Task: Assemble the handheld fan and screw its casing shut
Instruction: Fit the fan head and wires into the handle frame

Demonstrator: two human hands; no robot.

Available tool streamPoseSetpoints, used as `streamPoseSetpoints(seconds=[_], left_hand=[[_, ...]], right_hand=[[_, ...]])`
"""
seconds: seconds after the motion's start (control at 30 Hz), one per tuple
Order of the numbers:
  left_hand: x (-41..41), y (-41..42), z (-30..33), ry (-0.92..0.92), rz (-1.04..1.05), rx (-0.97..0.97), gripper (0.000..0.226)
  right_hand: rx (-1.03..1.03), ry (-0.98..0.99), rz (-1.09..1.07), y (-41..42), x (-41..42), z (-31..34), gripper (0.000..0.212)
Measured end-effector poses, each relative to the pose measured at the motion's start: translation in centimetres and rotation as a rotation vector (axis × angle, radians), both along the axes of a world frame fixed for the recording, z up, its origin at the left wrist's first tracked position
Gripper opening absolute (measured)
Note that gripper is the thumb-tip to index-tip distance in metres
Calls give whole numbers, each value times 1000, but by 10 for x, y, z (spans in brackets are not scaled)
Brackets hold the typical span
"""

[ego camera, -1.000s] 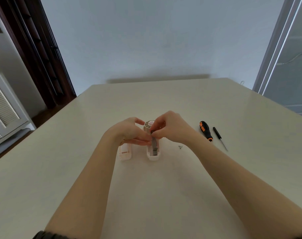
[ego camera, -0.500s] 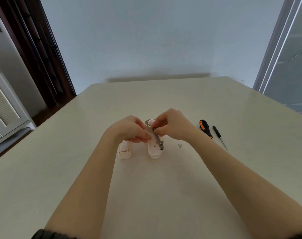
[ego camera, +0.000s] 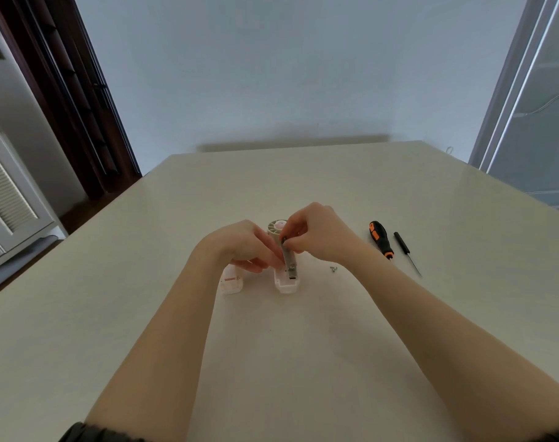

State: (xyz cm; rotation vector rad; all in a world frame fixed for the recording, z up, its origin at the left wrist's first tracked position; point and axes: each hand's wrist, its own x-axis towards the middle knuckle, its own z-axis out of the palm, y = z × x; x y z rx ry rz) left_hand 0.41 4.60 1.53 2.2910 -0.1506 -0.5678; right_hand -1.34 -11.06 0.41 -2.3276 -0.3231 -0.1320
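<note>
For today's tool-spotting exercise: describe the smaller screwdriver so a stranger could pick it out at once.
Start at the pale table and look past the right hand. Two screwdrivers lie side by side there. The smaller screwdriver is the outer one, all black and thin, unlike the thicker orange-and-black screwdriver nearer the hand.

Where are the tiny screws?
The screws lie on the table, just right of the right hand, left of the orange screwdriver.
</note>
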Motion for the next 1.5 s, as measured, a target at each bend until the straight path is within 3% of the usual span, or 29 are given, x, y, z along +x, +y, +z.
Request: streamPoseSetpoints(seconds=[0.3, 1.5], left_hand=[[1, 2, 2, 27, 67, -125, 15], [-2, -5, -6, 55, 92, -129, 20]], right_hand=[[-70, -21, 3, 2, 0, -2, 16], [-214, -18, 86, 4, -7, 3, 19]])
